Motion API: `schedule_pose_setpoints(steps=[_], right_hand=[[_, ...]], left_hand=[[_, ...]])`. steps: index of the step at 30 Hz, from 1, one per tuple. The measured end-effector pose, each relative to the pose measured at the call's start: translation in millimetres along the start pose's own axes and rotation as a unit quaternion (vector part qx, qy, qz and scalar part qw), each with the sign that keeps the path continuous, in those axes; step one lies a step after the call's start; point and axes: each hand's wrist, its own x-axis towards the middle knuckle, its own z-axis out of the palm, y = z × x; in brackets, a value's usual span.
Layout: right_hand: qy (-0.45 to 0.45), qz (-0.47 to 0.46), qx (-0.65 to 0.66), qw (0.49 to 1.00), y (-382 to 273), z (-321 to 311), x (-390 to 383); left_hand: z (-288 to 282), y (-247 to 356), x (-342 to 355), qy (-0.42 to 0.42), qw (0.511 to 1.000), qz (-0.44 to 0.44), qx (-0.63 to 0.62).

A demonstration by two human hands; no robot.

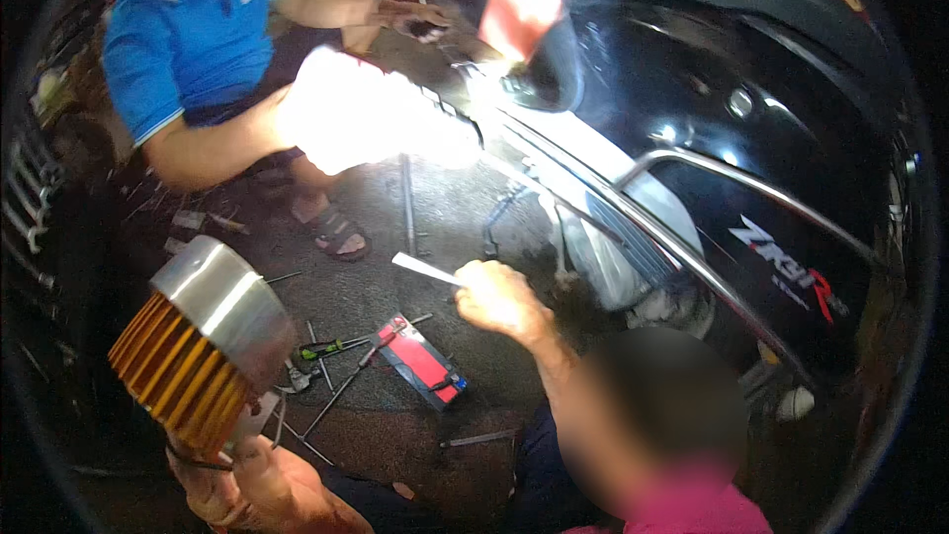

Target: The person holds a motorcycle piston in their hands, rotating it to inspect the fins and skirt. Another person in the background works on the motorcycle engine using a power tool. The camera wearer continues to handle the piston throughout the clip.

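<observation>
My right hand (504,302) is closed round a pale, flat, tapered strip (425,269), which points left above the floor. Glare hides what kind of tool it is. At the lower left, my left hand (247,489) grips a round object (222,297) with a shiny metal band and orange ribs, tilted upward; its base is hidden by my fingers. Across from me, a person in a blue shirt (188,49) holds a glaring white lit thing (366,114), too bright to make out. That person's other hand (420,22) has something dark in it.
A black scooter (771,148) with a chrome bar (643,213) fills the right side. On the dark floor lie a red box (420,361), a green-handled screwdriver (321,348), a long thin rod (336,400) and a flat wrench (479,438). Spanners (30,203) hang far left.
</observation>
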Motion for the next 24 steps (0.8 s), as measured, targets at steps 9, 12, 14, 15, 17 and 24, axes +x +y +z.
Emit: schedule_pose_setpoints(steps=[9,12,14,15,17,24], right_hand=[[-0.203,-0.048,-0.174,0.962,-36.7,26.0,-79.5],[-0.221,-0.061,-0.151,0.961,-42.7,19.7,-118.1],[-0.23,-0.034,-0.12,0.965,-35.5,36.0,-133.0],[-0.216,-0.056,-0.106,0.969,-34.2,36.0,-141.5],[-0.183,-0.072,-0.061,0.979,-20.1,62.2,-145.9],[-0.157,-0.09,-0.108,0.978,-31.5,51.3,-157.1]], left_hand=[[22.1,37.9,-31.8,-0.223,0.972,-0.02,-0.072],[-0.2,43.5,-42.4,-0.249,0.903,-0.309,-0.169],[-1.4,51.0,-49.2,-0.402,0.905,-0.111,-0.085],[-4.6,54.1,-50.4,-0.437,0.889,-0.123,-0.063],[-6.3,65.1,-49.9,-0.492,0.864,-0.106,-0.008],[-17.8,57.4,-61.6,-0.422,0.905,-0.013,-0.06]])
